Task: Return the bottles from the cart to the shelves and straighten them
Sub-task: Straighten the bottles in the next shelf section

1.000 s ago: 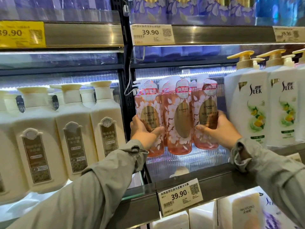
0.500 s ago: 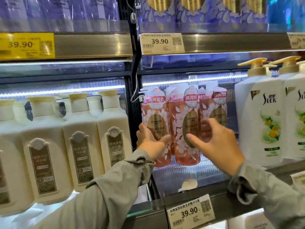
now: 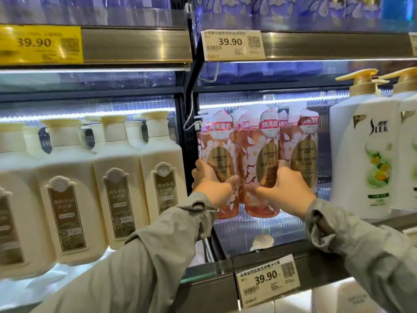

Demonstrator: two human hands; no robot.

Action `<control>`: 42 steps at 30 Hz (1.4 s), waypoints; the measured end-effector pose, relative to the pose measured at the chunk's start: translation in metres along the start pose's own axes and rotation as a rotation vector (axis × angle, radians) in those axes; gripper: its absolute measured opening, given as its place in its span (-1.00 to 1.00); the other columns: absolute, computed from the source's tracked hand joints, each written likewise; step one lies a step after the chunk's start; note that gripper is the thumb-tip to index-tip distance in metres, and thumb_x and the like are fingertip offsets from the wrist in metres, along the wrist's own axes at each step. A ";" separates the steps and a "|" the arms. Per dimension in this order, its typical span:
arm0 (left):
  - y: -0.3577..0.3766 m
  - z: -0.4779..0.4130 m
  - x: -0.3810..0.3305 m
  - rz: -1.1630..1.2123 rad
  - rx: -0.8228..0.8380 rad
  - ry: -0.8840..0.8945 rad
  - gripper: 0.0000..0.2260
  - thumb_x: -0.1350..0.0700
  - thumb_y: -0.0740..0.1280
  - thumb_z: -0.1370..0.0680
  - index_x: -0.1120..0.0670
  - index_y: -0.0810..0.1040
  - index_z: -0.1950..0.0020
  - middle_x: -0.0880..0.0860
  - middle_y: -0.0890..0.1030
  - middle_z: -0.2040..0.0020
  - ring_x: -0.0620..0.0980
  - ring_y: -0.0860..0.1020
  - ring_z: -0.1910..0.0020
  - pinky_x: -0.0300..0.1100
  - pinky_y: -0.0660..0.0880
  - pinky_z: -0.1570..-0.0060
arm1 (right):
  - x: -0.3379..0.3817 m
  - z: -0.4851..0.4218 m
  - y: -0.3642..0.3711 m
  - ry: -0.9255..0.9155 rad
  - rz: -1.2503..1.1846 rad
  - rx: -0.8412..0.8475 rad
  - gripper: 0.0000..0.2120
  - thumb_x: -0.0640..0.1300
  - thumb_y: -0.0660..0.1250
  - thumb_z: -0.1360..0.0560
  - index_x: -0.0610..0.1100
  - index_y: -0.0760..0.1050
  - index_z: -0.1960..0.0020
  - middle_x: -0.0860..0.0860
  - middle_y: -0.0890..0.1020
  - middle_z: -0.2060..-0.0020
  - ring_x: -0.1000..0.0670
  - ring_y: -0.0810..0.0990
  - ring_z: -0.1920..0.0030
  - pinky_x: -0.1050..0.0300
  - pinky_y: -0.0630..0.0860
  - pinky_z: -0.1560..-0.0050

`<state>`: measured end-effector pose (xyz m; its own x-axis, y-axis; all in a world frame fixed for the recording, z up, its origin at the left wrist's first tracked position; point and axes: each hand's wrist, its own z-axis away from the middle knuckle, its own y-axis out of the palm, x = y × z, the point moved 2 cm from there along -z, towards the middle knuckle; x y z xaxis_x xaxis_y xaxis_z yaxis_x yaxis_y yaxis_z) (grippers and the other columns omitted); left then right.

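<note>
Gripping, fingers curled: left hand (image 3: 210, 184) on pink floral translucent plastic bottle (image 3: 217, 152) farthest from white plastic SLEK pump bottle (image 3: 363, 159); right hand (image 3: 286, 191) on neighbouring pink floral bottle (image 3: 256, 154).

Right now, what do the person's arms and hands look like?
The left sleeve and right sleeve are long, loose, grey-green fabric with gathered elastic cuffs. The left hand and right hand are bare: no gloves, rings or watch visible.

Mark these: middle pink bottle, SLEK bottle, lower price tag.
middle pink bottle (image 3: 268, 153): head view, on its gold label.
SLEK bottle (image 3: 356, 166): head view, on the white front, left of the fruit print.
lower price tag (image 3: 266, 277): head view, on the printed 39.90.
</note>
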<state>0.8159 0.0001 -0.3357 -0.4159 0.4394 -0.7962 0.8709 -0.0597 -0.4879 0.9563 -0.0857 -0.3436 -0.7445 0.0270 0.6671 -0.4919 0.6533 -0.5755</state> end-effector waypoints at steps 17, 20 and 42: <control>-0.014 0.039 -0.011 0.007 0.114 0.098 -0.42 0.00 0.51 -0.38 0.15 0.18 -0.12 0.16 0.54 0.03 0.10 0.54 -0.10 0.05 0.51 -0.10 | 0.001 0.031 -0.026 -0.061 0.015 0.020 -0.35 0.20 0.51 -0.26 -0.13 0.33 -0.14 -0.01 0.55 0.04 -0.02 0.56 0.04 0.01 0.56 -0.05; -0.016 0.047 -0.014 0.015 0.111 0.100 -0.35 -0.15 0.51 -0.23 0.05 0.18 -0.04 0.19 0.55 -0.03 0.11 0.54 -0.08 0.10 0.53 -0.09 | 0.001 0.036 -0.029 -0.072 -0.010 0.038 -0.31 0.19 0.51 -0.28 -0.13 0.31 -0.21 -0.01 0.54 -0.02 -0.01 0.55 0.00 0.07 0.56 -0.06; 0.010 0.086 -0.031 0.017 -0.446 0.374 0.01 0.01 0.60 -0.22 0.13 0.05 -0.48 0.14 0.11 -0.39 0.06 0.10 -0.41 0.04 0.13 -0.45 | -0.044 0.037 -0.073 -0.135 -0.129 -0.182 -0.61 0.02 0.45 -0.42 -0.09 0.43 -0.15 0.06 0.54 0.05 0.08 0.51 0.05 0.27 0.41 0.04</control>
<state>0.8147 -0.0915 -0.3471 -0.3507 0.7333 -0.5825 0.9365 0.2780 -0.2138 1.0083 -0.1630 -0.3488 -0.7404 -0.1584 0.6532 -0.5062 0.7708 -0.3868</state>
